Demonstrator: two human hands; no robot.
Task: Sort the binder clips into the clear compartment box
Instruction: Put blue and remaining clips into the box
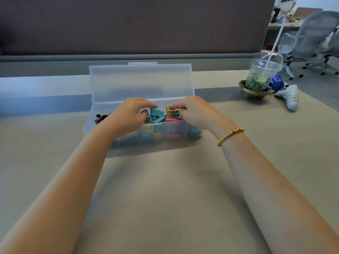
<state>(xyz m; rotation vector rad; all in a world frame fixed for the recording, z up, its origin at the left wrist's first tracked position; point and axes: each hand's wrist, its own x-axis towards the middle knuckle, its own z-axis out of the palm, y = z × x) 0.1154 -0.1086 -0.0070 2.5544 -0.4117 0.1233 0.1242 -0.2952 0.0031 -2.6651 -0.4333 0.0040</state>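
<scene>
The compartment box (146, 138) sits on the table (165, 198), its lid (141, 81) standing open behind it. Binder clips (157, 115) lie in its compartments. The left hand (128, 114) and right hand (192, 112) reach in side by side. Far right stands a lidded cup (264, 72) in a holder (255, 93), a controller (289, 97) just beyond.

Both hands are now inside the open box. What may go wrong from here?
The right hand pinches a yellow clip above the pink clips; released there, it may mix colours. The forearms lean over the box front wall and might push it. The iced drink stands near the right elbow's path.
</scene>
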